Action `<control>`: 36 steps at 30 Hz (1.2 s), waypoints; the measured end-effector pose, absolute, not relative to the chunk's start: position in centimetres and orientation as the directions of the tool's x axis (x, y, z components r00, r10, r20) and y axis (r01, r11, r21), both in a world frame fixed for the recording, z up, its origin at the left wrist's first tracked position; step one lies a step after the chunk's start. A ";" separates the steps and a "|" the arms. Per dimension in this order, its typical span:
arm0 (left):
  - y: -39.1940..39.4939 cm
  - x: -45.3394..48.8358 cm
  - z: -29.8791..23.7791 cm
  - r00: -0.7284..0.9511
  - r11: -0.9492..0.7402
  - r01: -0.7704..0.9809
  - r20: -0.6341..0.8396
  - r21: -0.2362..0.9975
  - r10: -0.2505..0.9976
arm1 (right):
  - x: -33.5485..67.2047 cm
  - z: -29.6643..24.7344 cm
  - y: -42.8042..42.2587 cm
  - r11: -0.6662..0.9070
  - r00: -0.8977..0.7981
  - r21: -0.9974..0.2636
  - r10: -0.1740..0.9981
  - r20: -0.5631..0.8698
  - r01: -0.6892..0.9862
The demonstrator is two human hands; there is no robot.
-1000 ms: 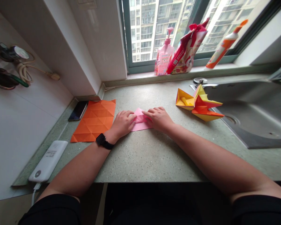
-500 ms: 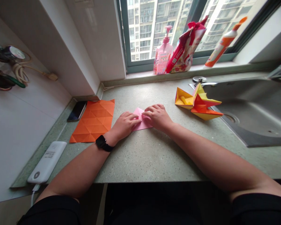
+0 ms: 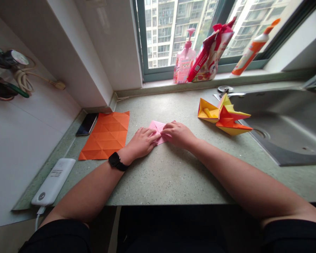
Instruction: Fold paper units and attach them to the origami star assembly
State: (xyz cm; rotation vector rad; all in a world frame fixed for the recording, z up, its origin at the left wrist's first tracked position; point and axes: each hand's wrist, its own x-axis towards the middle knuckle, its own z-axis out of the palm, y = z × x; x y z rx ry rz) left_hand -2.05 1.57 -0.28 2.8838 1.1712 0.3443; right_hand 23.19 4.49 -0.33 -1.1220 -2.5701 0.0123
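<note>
Turned since half a second ago, the small folded sheet of pink paper [image 3: 155,125] no longer peaks at twelve o'clock: its far edge shows toward eleven, and a corner peeps past the knuckles toward one. It lies mid-counter under both hands. The left hand [image 3: 142,142], below a black square-faced wristwatch [image 3: 114,160], has its fingers close together on the paper; the right hand [image 3: 180,135] bends its fingers narrowly against it. Whether either pinches or only presses, I cannot tell.

Beneath runs a speckled pale green stone counter [image 3: 168,175]. Clocked from the paper, a white oblong power bank [image 3: 54,181] sits at eight, a creased orange paper sheet [image 3: 105,137] at nine, touching a black glass phone [image 3: 86,124]. Yellow-and-orange folded paper shapes [image 3: 225,120] stand between two and three, beside a brushed steel sink [image 3: 292,119].

Farther off, a pink plastic pump bottle [image 3: 184,66] and a red-and-white bag [image 3: 213,54] stand at one on the sill, before a green-framed window [image 3: 159,75] facing tall buildings.
</note>
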 end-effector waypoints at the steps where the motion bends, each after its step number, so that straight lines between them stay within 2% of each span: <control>1: 1.5 -2.0 -0.3 0.699 -0.722 0.686 0.197 0.090 0.688 | 23.2 -0.3 4.5 0.691 -0.635 -0.142 0.712 0.300 0.709; 7: 1.6 -1.8 -0.1 0.710 -0.729 0.676 0.173 0.105 0.683 | 23.4 -0.2 4.6 0.687 -0.630 -0.160 0.718 0.296 0.709; 18: 1.5 -2.8 0.4 0.744 -0.770 0.598 0.204 0.222 0.636 | 23.4 0.0 4.2 0.697 -0.635 -0.192 0.712 0.299 0.691; 28: 0.9 -2.1 0.6 0.713 -0.735 0.674 0.188 0.081 0.675 | 23.2 0.0 4.1 0.684 -0.627 -0.183 0.724 0.287 0.706; 36: 0.8 -2.0 0.6 0.703 -0.720 0.676 0.155 0.156 0.694 | 23.1 0.6 3.6 0.680 -0.637 -0.213 0.732 0.240 0.702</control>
